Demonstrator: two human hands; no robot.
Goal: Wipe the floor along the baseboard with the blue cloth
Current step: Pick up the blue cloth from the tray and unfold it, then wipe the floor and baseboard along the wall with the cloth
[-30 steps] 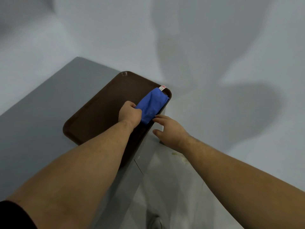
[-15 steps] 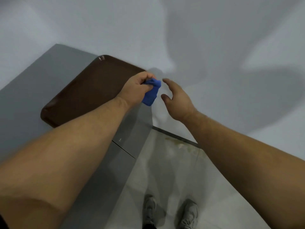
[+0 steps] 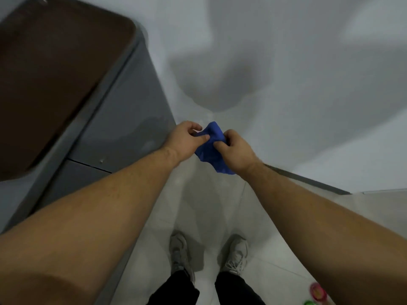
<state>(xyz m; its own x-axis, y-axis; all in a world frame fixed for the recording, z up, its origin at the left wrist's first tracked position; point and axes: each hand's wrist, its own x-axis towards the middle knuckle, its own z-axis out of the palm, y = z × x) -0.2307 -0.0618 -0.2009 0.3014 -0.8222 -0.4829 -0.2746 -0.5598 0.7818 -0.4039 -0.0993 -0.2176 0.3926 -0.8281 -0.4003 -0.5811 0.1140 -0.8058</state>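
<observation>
The blue cloth [image 3: 211, 150] hangs crumpled in the air in front of me, held between both hands above the floor. My left hand [image 3: 187, 139] pinches its upper left edge. My right hand [image 3: 234, 148] grips its right side, and the cloth's lower corner droops below that wrist. The dark baseboard [image 3: 308, 180] runs along the foot of the white wall to the right. Pale floor tiles [image 3: 198, 205] lie beneath the cloth.
A grey cabinet [image 3: 123, 111] stands at the left with a brown tray [image 3: 50, 69] on top. My two grey shoes [image 3: 180, 254] stand on the tiles below. Small pink and green objects [image 3: 317, 292] lie at the bottom right.
My left hand lifted the cloth off the tray and carried it right and down. My right hand has taken hold of it too. The view has tilted down toward the floor.
</observation>
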